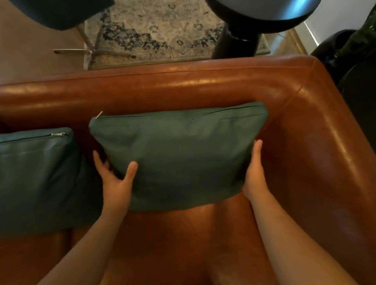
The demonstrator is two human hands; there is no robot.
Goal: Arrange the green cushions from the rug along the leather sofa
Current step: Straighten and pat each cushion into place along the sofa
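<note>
Cushion (pixel 179 155) at frame centre is propped against the leather sofa (pixel 159 87) back, pinched by the left hand (pixel 116 184) and steadied by the right hand (pixel 254 178), its fingers hidden, to align with the second cushion (pixel 31 181) at left.

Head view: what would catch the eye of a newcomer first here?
A green cushion stands against the back of the brown leather sofa, near its right corner, held at both sides by the left hand and right hand. A second green cushion leans at the left.
</note>
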